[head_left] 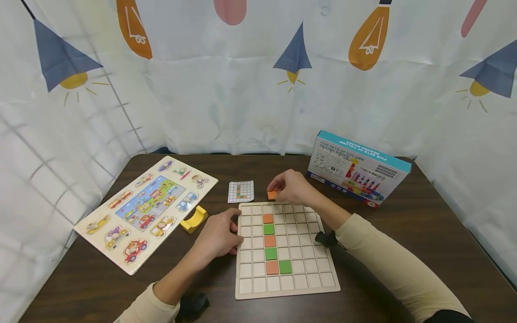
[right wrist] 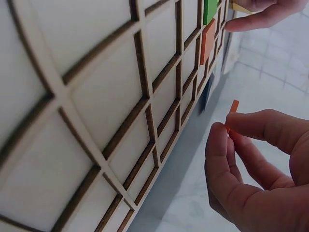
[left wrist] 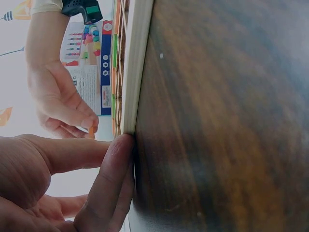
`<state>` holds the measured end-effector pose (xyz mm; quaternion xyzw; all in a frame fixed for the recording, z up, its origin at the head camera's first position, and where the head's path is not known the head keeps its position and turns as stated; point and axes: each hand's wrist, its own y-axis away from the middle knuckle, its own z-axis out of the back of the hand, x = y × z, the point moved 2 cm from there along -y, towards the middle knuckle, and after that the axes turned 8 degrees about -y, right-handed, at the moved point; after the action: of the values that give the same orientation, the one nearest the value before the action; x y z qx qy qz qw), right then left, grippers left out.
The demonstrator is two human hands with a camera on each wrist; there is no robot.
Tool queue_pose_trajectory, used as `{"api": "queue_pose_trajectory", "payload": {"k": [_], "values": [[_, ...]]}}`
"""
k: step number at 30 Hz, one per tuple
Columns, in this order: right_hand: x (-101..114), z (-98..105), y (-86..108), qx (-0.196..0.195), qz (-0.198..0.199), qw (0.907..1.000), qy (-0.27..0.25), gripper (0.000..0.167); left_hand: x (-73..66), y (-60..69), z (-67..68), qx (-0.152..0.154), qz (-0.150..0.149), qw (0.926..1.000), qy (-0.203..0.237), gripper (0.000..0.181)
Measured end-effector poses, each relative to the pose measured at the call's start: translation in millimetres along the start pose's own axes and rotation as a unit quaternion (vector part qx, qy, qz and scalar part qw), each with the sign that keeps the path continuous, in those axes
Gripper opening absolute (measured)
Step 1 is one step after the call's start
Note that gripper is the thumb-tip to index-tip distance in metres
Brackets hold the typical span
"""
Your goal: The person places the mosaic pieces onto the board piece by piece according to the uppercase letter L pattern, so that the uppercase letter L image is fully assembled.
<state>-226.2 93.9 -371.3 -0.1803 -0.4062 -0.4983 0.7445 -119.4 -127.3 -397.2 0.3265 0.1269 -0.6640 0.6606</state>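
Note:
My right hand [head_left: 295, 187] pinches a thin orange square tile [head_left: 272, 195] between thumb and fingers, just beyond the far edge of a wooden grid board [head_left: 287, 295]. In the right wrist view the tile [right wrist: 233, 114] is held edge-on, apart from the board. My left hand [head_left: 217, 234] touches the board's left edge with its thumb and fingers spread along it. Several orange tiles [head_left: 269, 241] and green tiles [head_left: 271, 254] alternate down one column of the board. One more green tile [head_left: 285, 267] sits right of the lowest orange one. A small printed grid card [head_left: 241, 192] lies behind the board.
On the left lies a picture puzzle board [head_left: 133, 260] with vehicle pieces. A yellow curved block [head_left: 195, 220] sits between it and my left hand. At the back right a cardboard toy box [head_left: 357, 168] stands on the dark wooden table [head_left: 416, 251]. A printed curtain [head_left: 242, 103] hangs behind.

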Motion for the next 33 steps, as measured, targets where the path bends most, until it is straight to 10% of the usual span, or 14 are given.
{"api": "queue_pose_trajectory", "payload": {"k": [33], "values": [[2,-6,59.1,0.019,0.017,0.9996,0.009,0.025,1.1,1.1,0.4,-0.004,-0.010,0.9999,0.008,0.068]]}}
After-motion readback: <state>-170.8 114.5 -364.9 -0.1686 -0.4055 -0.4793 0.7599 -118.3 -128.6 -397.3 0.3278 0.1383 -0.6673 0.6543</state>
